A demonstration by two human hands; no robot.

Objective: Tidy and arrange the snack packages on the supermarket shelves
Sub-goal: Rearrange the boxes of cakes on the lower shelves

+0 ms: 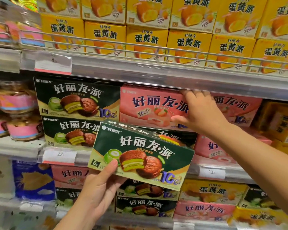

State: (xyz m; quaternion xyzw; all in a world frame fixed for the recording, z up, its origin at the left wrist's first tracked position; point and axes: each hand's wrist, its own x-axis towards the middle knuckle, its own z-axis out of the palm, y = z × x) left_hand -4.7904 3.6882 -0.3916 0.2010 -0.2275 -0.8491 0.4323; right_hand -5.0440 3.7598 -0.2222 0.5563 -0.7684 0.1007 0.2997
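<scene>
Left hand [100, 185] grips green box [140, 156] at center frame; right hand [201, 112], fingers spread, presses pink box [150, 107]. Slide pink rightward w/ steady pressure, then slot green beside matching stack.

- My left hand [98, 186] hides the lower-left corner of the green box [140, 156]; fingers behind it, can't see them.
- That box covers the stacked boxes behind it.
- Right hand [201, 112] masks the seam between two pink boxes [150, 105].
- Price tags [59, 155] blurred, unreadable.
- Left-edge tubs [15, 100] smeared.
- Yellow boxes [146, 39] cropped at top.
</scene>
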